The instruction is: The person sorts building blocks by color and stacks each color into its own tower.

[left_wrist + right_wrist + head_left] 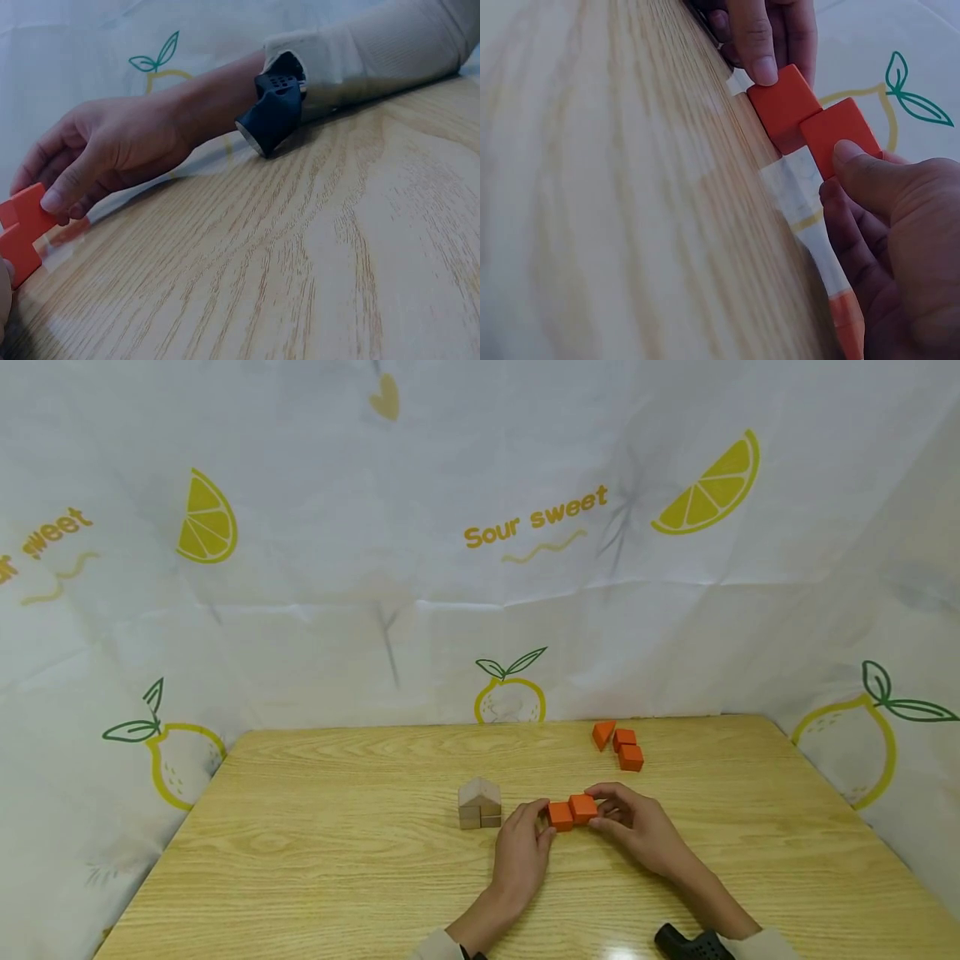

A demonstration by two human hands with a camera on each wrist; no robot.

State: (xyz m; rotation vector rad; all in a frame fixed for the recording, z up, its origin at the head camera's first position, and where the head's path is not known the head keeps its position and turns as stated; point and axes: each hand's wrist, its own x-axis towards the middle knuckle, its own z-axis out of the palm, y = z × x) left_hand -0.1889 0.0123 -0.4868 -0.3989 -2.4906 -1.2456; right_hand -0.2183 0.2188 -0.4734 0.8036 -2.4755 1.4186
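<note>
The left hand pinches the left orange cube, just to its right; the right hand pinches the right orange cube, just to its left, held slightly higher. A plain wooden block house stands left of them; an orange triangular block and two more orange cubes lie beyond, on the table's far side
</note>
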